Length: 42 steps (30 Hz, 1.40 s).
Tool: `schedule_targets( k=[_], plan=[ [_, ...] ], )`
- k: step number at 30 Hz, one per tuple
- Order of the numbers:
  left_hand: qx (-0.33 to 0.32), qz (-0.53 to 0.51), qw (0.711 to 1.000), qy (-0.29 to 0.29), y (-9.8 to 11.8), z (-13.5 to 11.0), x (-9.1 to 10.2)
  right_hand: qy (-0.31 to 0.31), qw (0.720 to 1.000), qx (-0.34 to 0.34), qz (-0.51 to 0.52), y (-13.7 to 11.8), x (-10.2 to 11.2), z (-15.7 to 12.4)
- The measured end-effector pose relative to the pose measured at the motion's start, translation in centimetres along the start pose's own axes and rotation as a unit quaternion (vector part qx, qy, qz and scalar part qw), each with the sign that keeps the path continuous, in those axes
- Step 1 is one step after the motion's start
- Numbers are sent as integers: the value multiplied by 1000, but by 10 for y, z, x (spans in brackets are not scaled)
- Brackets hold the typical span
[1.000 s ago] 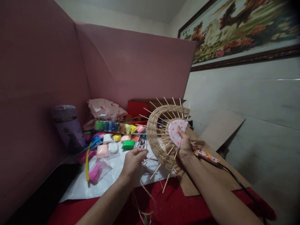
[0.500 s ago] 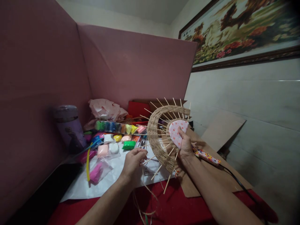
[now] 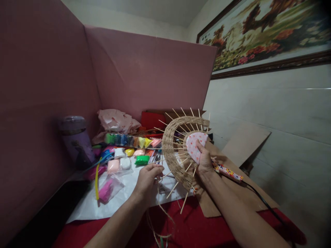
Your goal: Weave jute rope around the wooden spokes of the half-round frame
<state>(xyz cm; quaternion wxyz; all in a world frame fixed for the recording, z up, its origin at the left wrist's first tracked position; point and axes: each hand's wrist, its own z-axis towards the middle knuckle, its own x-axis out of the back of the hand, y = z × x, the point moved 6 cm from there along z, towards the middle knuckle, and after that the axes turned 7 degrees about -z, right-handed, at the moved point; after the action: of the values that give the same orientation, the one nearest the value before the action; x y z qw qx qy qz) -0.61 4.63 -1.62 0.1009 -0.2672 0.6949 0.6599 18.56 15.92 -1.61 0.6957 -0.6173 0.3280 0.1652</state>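
My right hand [image 3: 204,161] grips the pink dotted half-disc [image 3: 194,144] at the centre of a woven fan-shaped piece [image 3: 172,151], holding it upright above the table. Thin wooden sticks radiate from the half-disc through a band of tan cord weaving. My left hand [image 3: 148,177] is closed in a pinch on a strand of tan cord [image 3: 161,203] beside the lower sticks. The loose cord trails down over the red tablecloth [image 3: 191,229].
Packets of coloured clay [image 3: 126,141] lie on white paper [image 3: 124,193] at the left. A purple bottle [image 3: 76,141] stands by the pink partition [image 3: 144,69]. Brown cardboard [image 3: 243,141] and a dotted tool with a black cable [image 3: 229,172] lie at the right.
My left hand has shifted slightly right toward the lower sticks, drawing the cord with it. The right hand and woven piece stay almost still.
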Motion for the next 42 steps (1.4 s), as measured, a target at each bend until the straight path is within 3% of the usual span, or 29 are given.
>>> schedule_targets(
  k=[15,22,42],
  plan=[
    [8,4,1000,-13,-3,2,-1,9,1000,5,2,0,2,0],
    [-26,40,999,8,-3,5,9,8,1000,4,10,-1,1,0],
    [-17,40,999,13,-4,4,11,9,1000,14,-2,0,3,3]
  ],
)
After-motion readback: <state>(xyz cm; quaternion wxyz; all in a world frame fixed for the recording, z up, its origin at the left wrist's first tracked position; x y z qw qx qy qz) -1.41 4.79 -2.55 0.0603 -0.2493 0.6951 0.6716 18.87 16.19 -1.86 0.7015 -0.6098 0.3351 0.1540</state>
